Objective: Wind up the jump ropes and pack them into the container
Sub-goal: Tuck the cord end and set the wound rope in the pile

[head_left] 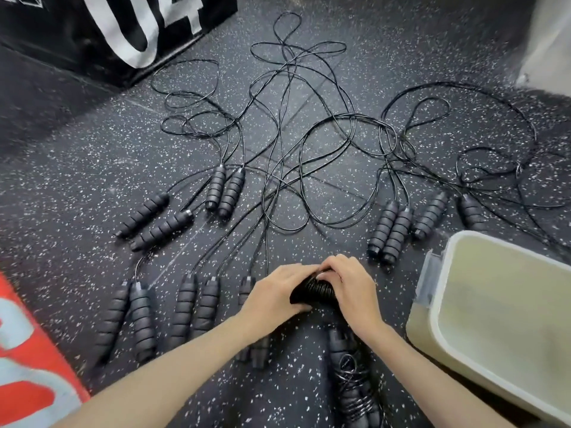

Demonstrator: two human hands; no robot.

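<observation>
Winding well, by my judgement, means keeping each turn of cord snug against the last around the paired handles, with steady tension so nothing slips loose. Spread widest, the speckled floor [92, 156] carries a tangle of loose jump ropes [296, 134] running from center toward twelve o'clock, their handles fanned from nine to three. At four o'clock the pale container [500, 310] sits open; nothing shows inside it. One wound bundle [350, 375] lies at six o'clock, between the forearms. Just below center, the left hand [278, 299] curls its fingers over the wrapped handles [312, 291] from nine o'clock, while the right hand [349, 285] grips them from three o'clock, fingers bent over the top. Both wrists angle inward, knuckles up, the hands nearly meeting above the coil.
</observation>
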